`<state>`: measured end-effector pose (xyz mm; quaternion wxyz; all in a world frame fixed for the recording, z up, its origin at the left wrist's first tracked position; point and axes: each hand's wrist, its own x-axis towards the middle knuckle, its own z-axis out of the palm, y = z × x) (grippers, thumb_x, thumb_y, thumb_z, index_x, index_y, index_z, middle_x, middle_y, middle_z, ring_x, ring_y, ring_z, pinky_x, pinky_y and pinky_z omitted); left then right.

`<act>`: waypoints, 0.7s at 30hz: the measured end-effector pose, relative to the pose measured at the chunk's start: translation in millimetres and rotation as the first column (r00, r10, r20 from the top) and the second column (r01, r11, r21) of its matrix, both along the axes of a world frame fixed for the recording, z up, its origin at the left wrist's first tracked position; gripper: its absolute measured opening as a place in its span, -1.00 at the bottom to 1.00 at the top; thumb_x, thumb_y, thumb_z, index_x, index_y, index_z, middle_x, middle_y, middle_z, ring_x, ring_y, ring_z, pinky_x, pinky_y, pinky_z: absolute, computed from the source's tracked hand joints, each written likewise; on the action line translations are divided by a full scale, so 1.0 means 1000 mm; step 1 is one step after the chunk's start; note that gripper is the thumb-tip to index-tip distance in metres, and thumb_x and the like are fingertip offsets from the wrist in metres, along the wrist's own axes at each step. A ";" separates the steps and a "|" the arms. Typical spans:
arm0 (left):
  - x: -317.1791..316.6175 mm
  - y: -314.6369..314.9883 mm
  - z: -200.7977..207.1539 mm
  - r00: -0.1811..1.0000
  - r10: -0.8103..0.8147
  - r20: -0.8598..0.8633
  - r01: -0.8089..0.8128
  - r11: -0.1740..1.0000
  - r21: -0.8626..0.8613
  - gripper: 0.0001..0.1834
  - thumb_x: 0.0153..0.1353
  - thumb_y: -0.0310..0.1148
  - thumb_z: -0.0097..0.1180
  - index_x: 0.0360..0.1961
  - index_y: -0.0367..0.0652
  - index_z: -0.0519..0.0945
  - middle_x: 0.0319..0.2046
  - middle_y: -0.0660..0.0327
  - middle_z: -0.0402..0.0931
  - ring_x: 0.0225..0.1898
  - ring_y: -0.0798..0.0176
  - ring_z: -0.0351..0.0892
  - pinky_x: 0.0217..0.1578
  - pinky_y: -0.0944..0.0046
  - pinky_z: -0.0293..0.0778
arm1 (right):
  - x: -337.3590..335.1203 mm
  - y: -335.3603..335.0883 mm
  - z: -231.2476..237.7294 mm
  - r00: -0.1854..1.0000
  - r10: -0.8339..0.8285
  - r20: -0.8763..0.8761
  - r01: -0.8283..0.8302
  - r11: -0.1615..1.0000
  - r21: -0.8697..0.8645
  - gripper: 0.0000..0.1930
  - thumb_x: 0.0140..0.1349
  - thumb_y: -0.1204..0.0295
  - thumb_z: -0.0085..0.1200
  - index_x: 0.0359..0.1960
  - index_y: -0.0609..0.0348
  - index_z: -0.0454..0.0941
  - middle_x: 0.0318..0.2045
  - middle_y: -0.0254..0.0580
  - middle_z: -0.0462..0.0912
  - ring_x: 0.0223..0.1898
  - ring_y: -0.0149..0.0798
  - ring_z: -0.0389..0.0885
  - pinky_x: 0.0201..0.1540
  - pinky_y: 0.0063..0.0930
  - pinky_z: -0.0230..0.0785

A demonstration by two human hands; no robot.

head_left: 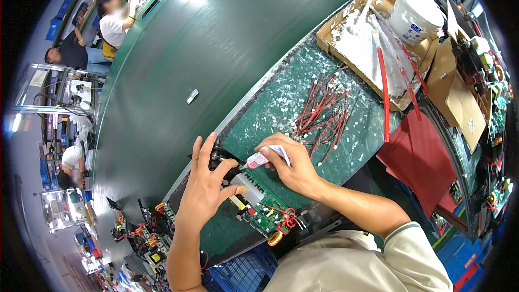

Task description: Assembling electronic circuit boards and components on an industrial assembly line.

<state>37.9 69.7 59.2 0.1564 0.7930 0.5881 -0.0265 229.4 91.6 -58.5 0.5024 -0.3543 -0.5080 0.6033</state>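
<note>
A white tube with a red-marked label [255, 160] is gripped in my right hand [292, 167], its nozzle pointing down and left at the far end of a green circuit board [264, 219]. Whether the tip touches the board I cannot tell. The board carries a silver heat sink [250, 190], red wires and a copper coil [274, 238]. My left hand [203, 186] is spread over the board's left side, thumb and forefinger apart near the heat sink. Black parts at the board's far end are partly hidden behind its fingers.
Red and black wires with white connectors [324, 113] lie beyond my right hand. Further right are a white-smeared cardboard tray [330, 43], a white bucket [413, 16] and red sheets [419, 167]. A green belt [162, 97] curves past at left, with circuit boards [154, 238] below. People work beyond.
</note>
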 end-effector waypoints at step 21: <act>-0.025 0.019 0.018 0.976 0.162 0.147 -0.179 0.978 0.109 -0.17 -0.10 -0.13 0.48 0.25 -0.12 0.49 0.10 -0.01 0.55 0.18 -0.09 0.49 0.14 0.05 0.45 | 0.055 0.072 0.060 0.955 -0.243 0.170 0.252 0.967 -0.037 -0.79 0.40 0.43 0.07 -0.04 0.30 0.56 -0.40 -0.27 0.64 -0.46 -0.46 0.58 -0.40 -0.56 0.45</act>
